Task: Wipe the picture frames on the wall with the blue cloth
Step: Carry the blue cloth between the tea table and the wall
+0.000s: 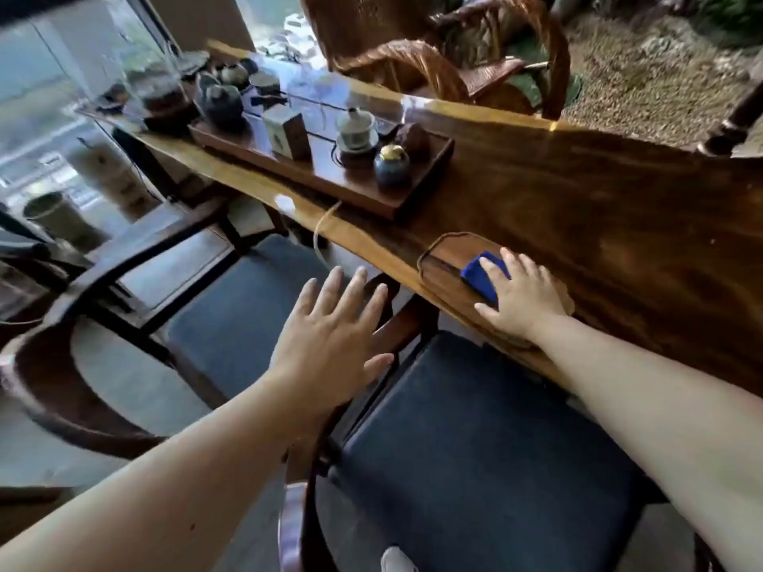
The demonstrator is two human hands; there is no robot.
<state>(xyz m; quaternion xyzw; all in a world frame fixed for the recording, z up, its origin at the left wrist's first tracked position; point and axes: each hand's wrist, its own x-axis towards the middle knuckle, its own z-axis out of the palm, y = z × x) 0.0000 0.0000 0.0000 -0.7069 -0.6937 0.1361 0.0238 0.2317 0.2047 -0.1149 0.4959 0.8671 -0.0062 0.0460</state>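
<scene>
Blue cloth (481, 276): folded, lying in a shallow wooden tray (437, 262) at the desk (619, 225) edge. Likely soft, light, unbreakable; pinch its whole fold. Your right hand (522, 293) lies flat on it, not yet gripping; left hand (334, 332) spread, empty.

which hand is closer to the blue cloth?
Right. The right hand rests on the blue cloth in the small wooden tray; the left hand hovers open over the chairs, apart from it.
</scene>
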